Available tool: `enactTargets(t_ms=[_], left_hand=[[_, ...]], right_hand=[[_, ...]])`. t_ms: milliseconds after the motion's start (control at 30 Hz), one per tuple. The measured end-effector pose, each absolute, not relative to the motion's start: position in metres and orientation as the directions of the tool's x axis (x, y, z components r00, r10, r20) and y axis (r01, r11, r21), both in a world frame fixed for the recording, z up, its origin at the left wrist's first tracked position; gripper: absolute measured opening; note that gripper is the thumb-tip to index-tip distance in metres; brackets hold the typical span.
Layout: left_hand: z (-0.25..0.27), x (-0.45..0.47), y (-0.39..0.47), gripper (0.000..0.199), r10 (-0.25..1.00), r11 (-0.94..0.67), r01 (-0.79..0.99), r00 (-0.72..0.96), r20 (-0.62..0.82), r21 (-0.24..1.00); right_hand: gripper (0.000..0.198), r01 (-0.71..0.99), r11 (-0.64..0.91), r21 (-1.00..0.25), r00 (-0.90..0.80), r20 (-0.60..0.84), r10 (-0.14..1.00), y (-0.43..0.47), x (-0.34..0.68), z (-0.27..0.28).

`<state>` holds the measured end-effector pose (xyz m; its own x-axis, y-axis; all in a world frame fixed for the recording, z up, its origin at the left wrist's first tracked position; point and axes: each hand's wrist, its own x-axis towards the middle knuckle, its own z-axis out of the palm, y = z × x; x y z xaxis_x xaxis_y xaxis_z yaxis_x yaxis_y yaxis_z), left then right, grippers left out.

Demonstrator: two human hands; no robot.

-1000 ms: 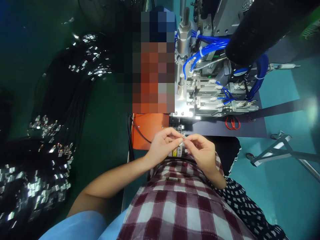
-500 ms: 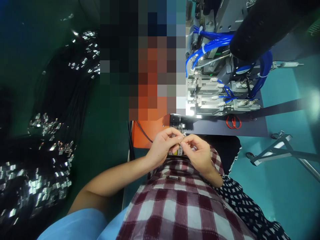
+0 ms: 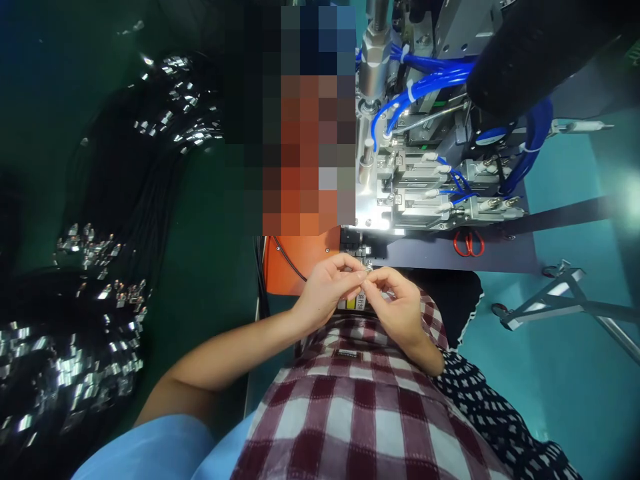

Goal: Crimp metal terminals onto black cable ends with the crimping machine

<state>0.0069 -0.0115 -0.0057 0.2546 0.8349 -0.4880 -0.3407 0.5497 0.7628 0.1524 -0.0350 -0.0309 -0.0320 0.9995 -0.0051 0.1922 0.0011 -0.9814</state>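
The white-and-yellow rectangular label (image 3: pixel 358 302) reads 运行方, sideways — its backing is hidden; the dark rectangular tag (image 3: pixel 347 355) on the maroon-and-white checked cloth apron (image 3: pixel 345 413) — illegible.

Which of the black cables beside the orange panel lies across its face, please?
The single black cable slanting over the orange panel towards the left hand; the other black cables run bunched along the panel's left edge in the picture.
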Motion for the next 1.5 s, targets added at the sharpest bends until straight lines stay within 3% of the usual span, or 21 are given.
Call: enactTargets(t_ms=[200, 367, 733, 967, 1333, 1500], left_hand=[[-0.007, 0.005, -0.013, 0.02, 0.845, 0.531, -0.296, 0.257, -0.469, 0.794], [-0.005, 0.005, -0.013, 0.022, 0.839, 0.538, -0.277, 0.265, -0.475, 0.796], [-0.005, 0.006, -0.013, 0.022, 0.836, 0.546, -0.301, 0.259, -0.484, 0.782], [-0.008, 0.005, -0.015, 0.016, 0.835, 0.543, -0.307, 0.299, -0.462, 0.782], [-0.006, 0.005, -0.013, 0.018, 0.814, 0.573, -0.256, 0.286, -0.505, 0.779], [-0.006, 0.006, -0.014, 0.021, 0.813, 0.574, -0.248, 0.287, -0.506, 0.781]], right_hand=[[0.002, 0.176, 0.034, -0.984, -0.032, 0.029, 0.999, -0.026, 0.166, -0.024], [0.005, 0.173, 0.066, -0.983, -0.05, 0.058, 0.997, -0.023, 0.162, -0.023], [0.007, -0.017, -0.158, -0.987, -0.042, -0.157, 0.987, -0.025, 0.161, -0.029], [0.007, -0.068, -0.19, -0.979, -0.028, -0.189, 0.982, -0.027, 0.158, -0.031], [0.005, -0.04, -0.183, -0.982, -0.033, -0.182, 0.983, -0.029, 0.163, -0.03], [0.004, 0.067, -0.112, -0.991, 0.003, -0.112, 0.994, -0.029, 0.162, -0.028]])
